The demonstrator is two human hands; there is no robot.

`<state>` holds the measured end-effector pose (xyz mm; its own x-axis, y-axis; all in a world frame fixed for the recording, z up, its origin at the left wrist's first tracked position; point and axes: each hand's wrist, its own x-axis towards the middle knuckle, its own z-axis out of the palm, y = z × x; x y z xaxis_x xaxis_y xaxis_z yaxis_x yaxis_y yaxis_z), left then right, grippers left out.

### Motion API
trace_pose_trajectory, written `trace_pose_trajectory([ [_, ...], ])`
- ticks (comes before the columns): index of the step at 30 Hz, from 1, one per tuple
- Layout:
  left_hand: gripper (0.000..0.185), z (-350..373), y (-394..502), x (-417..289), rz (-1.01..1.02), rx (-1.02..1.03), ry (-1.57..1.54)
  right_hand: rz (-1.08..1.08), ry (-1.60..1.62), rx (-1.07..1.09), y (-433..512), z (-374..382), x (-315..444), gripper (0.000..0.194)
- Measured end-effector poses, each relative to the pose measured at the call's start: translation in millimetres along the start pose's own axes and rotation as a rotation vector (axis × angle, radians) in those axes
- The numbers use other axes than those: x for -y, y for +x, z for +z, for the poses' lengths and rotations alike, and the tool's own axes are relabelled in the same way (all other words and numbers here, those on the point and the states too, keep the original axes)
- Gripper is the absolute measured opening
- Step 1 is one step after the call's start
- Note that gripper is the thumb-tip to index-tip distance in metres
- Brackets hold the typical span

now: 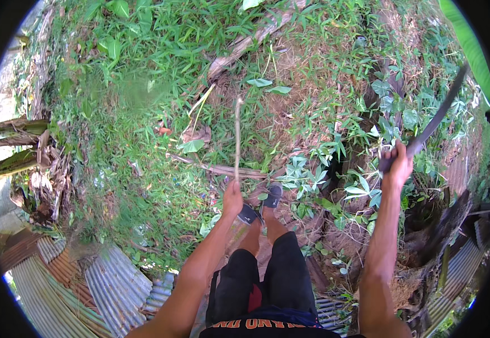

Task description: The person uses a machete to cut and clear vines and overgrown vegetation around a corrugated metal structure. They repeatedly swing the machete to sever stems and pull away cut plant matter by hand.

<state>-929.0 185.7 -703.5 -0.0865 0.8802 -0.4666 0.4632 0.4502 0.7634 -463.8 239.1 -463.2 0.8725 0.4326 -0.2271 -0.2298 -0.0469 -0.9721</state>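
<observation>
My left hand (232,198) grips the lower end of a thin wooden stick (238,139), which points away from me over the grass. Out to the right, my right hand (399,162) is closed around the handle of a machete (437,116). Its long dark blade slants up and to the right, slightly blurred, above low green plants. Between the two hands grows a leafy plant (306,173) close to my feet. A dry, flattened stalk (223,169) lies on the ground just beyond my left hand.
Rusty corrugated metal sheets (118,283) lie behind me on the left, and more sheeting (456,270) at the lower right. A fallen trunk (249,46) crosses the grass ahead. Cut banana stems (12,131) stand far left. A weathered log (443,232) edges a dark hollow.
</observation>
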Motion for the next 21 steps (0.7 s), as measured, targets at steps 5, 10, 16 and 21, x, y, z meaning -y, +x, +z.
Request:
trace_pose_trajectory([
  [5, 0.037, -104, -3, -20, -0.274, 0.201, 0.123, -0.037, -0.283, -0.081, -4, 111, -117, 0.023],
  [10, 0.035, -197, -26, -78, -0.217, 0.114, 0.287, 0.276, -1.516, 1.248, -247, 48, -297, 0.026],
  [16, 0.038, -260, -31, -98, -0.201, 0.035, 0.182, 0.114, -1.217, 0.995, -389, 34, -286, 0.027],
  [21, 0.038, -188, 18, -78, -0.132, 0.103, 0.147, 0.118, -1.508, 1.289, -296, 38, -236, 0.037],
])
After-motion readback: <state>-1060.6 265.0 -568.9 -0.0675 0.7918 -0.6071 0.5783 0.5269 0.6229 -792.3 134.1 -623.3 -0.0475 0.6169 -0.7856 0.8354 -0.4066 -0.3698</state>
